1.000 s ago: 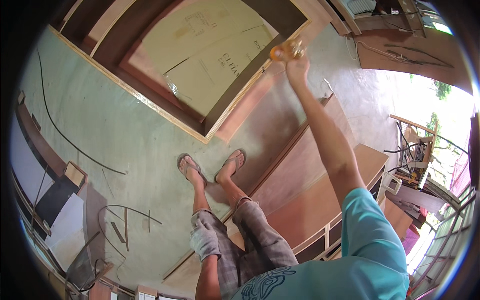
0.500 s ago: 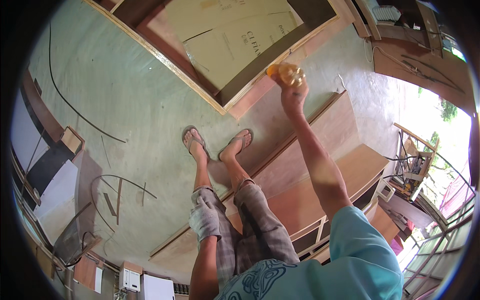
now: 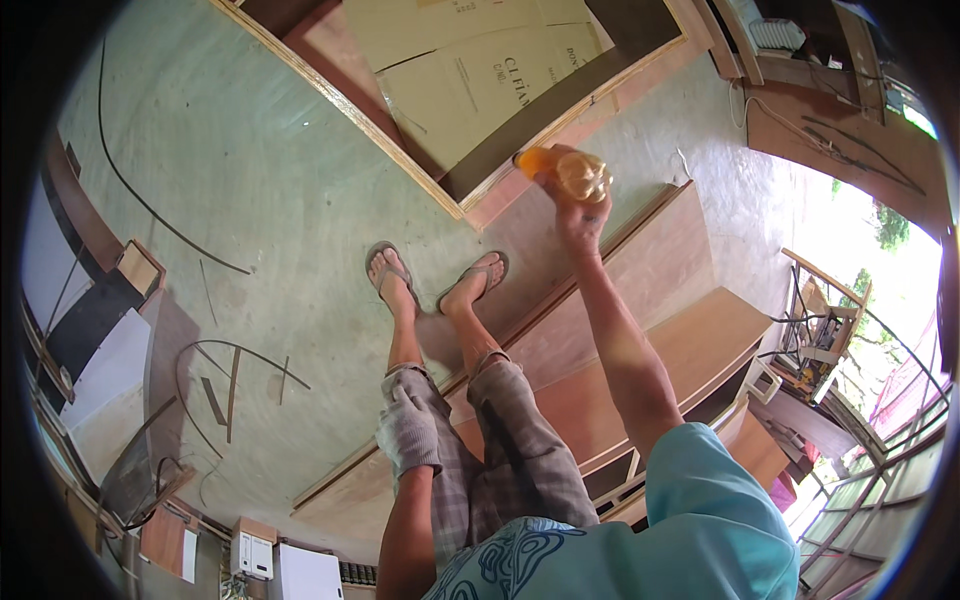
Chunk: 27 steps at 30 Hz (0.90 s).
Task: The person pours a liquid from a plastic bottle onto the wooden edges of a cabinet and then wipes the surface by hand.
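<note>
My right hand (image 3: 577, 207) is wrapped round a clear plastic bottle (image 3: 583, 177) with amber contents. The bottle is tilted, its lobed base toward me and its narrower, darker end pointing left. That end is close to the plywood edge of a large open wooden box frame (image 3: 560, 130); whether it touches I cannot tell. My left hand (image 3: 408, 432), in a pale knitted glove, lies on my left thigh with nothing visible in it. Inside the frame a printed cardboard sheet (image 3: 470, 90) covers much of the bottom.
Long wooden panels (image 3: 660, 245) and a cabinet (image 3: 700, 330) lie beside my right leg. Thin dark strips (image 3: 236, 395) are scattered on the concrete floor (image 3: 300, 190) at left. A wooden rack with tools (image 3: 820, 335) stands at far right. White boards (image 3: 112, 365) lean at far left.
My right hand has shifted slightly down and left with the bottle, which now shows more of its amber side. The whole view has moved a little. My left hand stays on my thigh.
</note>
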{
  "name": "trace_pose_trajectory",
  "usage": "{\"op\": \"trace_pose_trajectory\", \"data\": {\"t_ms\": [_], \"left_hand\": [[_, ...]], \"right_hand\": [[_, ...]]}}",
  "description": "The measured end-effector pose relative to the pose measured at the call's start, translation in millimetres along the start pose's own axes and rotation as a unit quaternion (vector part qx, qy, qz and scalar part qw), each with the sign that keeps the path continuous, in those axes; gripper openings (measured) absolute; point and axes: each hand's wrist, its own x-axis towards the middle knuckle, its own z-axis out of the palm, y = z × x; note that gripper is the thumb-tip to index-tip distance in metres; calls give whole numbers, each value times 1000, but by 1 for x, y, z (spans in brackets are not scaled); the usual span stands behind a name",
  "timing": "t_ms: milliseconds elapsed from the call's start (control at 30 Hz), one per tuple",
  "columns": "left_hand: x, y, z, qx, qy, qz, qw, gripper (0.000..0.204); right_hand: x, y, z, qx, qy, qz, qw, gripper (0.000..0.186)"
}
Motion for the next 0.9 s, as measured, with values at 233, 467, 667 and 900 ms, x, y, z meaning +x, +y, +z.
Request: {"op": "trace_pose_trajectory", "data": {"t_ms": [233,467,667,900], "left_hand": [[3,6,-12,5,-17,-3,1000,38],[4,11,-11,7,-14,5,1000,39],[4,12,-7,8,7,4,1000,38],[4,22,-9,17,-4,-1,1000,38]], "right_hand": [[-9,15,3,65,-29,-7,997,44],[8,23,-4,-137,-67,-118,981,28],[18,20,-18,-230,-96,-193,949,31],[8,17,-19,-173,-176,-153,957,27]]}}
